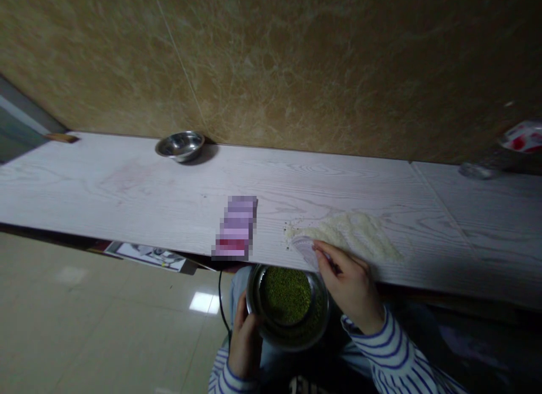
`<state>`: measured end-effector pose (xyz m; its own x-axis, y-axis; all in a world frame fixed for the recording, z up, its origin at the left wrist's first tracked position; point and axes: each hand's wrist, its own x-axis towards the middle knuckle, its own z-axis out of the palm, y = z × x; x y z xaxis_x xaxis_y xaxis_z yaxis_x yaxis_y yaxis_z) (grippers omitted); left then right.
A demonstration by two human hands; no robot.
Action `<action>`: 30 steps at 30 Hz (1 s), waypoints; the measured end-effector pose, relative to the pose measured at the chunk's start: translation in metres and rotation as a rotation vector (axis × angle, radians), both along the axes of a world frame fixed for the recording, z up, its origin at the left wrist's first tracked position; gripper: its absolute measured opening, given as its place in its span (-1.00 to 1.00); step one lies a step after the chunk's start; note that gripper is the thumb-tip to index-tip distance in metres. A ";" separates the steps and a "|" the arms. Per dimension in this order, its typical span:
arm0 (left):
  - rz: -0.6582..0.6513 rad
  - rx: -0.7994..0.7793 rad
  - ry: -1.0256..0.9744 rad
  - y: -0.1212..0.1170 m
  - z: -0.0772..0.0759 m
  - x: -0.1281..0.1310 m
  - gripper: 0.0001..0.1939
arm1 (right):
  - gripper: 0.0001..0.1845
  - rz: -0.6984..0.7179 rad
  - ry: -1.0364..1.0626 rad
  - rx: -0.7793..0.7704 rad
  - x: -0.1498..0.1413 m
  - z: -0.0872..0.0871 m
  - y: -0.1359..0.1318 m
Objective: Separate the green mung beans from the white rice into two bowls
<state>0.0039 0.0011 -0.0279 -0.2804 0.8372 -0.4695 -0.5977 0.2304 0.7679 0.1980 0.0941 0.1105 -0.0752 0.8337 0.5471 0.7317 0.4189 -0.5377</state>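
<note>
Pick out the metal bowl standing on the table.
It's the shallow bowl beside the wall, which nobody is holding. The other bowl, containing green beans, is held by the left hand below the table's near edge.

My bare left hand (248, 337) and right hand (355, 287) come out of long white sleeves (396, 351) ringed with dark blue stripes, and I wear pale blue trousers (238, 287) below.
</note>
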 end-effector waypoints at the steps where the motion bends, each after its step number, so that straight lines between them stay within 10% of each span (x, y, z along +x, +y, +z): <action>1: -0.002 -0.002 0.005 0.000 0.001 0.000 -0.42 | -0.76 0.001 0.009 -0.004 0.001 0.000 -0.002; 30: -0.028 -0.037 0.060 0.006 0.024 0.002 -0.42 | -0.74 -0.003 0.068 -0.072 -0.005 -0.009 -0.013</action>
<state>0.0059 0.0070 -0.0038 -0.2860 0.8274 -0.4833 -0.5435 0.2753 0.7930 0.1927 0.0808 0.1011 -0.0369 0.8713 0.4894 0.6936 0.3749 -0.6152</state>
